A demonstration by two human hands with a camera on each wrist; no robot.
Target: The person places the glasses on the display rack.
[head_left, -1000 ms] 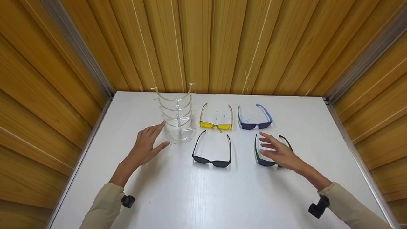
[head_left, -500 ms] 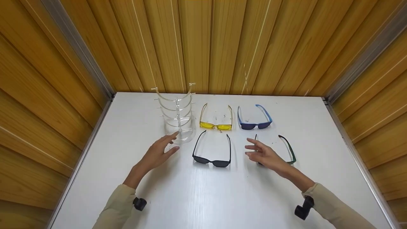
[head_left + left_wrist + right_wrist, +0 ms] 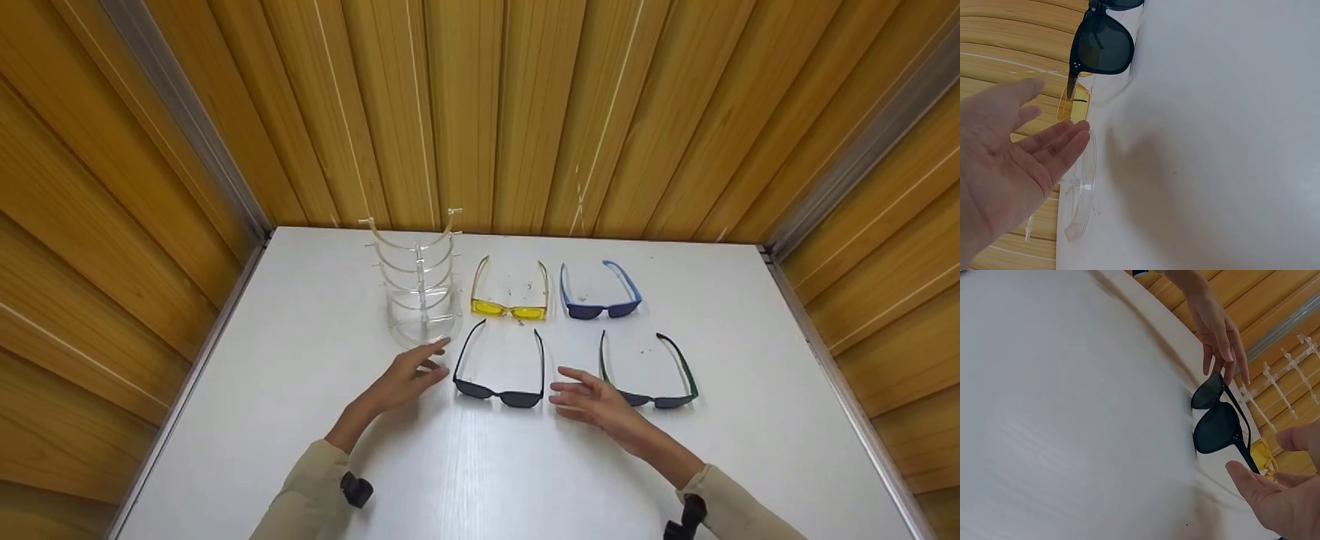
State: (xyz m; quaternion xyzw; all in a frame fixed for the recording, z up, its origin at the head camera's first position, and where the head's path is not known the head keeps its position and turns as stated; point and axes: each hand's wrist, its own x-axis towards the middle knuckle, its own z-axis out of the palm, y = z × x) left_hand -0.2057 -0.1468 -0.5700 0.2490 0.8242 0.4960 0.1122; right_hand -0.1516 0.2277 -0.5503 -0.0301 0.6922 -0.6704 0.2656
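Observation:
Black sunglasses (image 3: 498, 394) lie on the white table with their temples pointing to the back, between my two hands. My left hand (image 3: 409, 381) is just left of them, fingers extended and nothing held; the left wrist view shows its palm and relaxed fingers below the dark lens (image 3: 1105, 45). On the other side my right hand (image 3: 596, 405) hovers with loosely spread fingers, overlapping the left lens of the green-and-black sunglasses (image 3: 667, 402). In the right wrist view, my right fingertips come close to a temple of the black sunglasses (image 3: 1219, 427).
A clear display rack (image 3: 421, 292) with several curved tiers stands at the back left. Beside it lie yellow glasses (image 3: 510, 310), then blue sunglasses (image 3: 602, 309). Wood-patterned panels (image 3: 495, 112) enclose the table (image 3: 465, 480) at the back and sides.
My left hand has moved right and toward me, away from the rack. My right hand has moved left from over the green-and-black sunglasses toward the black ones. The glasses have stayed put.

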